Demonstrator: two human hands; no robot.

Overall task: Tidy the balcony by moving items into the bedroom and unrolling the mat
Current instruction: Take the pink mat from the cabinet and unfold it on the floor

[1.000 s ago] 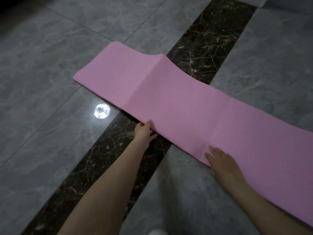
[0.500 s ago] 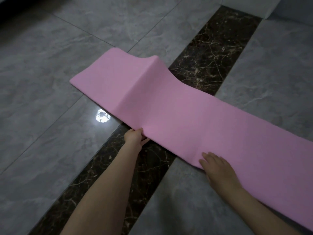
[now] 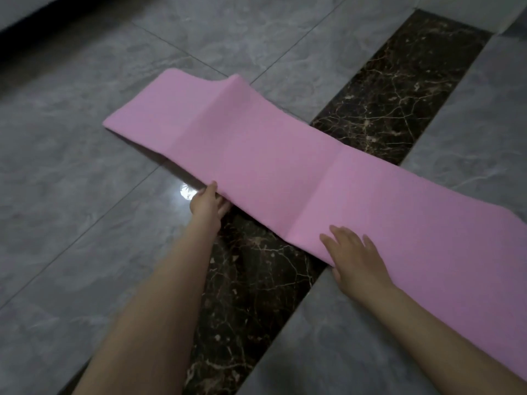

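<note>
Since the frame a second back, the raised crease in the long pink foam mat [image 3: 285, 166] has travelled toward its far end, and my left hand [image 3: 209, 203] has slid along the near edge after it. I now see that hand stretched well forward on a straight arm, its grip closed on the mat's near edge: the thumb lies on the pink surface, and the fingers look tucked under the edge, though they are hidden. That edge is lifted slightly off the floor beside the hand. My right hand [image 3: 358, 256] lies nearer to me, palm down, fingers straight and slightly spread, pressing flat on the mat's near edge with its heel over the floor; its grip is open and holds nothing.

The mat lies unrolled across the polished grey marble floor tiles [image 3: 85, 223], crossing a dark brown veined stone strip [image 3: 399, 89] and running off the frame at right. One hump stands up near the far left end; a flatter fold line crosses it between my hands. A bright round light reflection [image 3: 185, 192] shines on the tile just beside my left hand. I can read no brand, label or writing on the mat.
</note>
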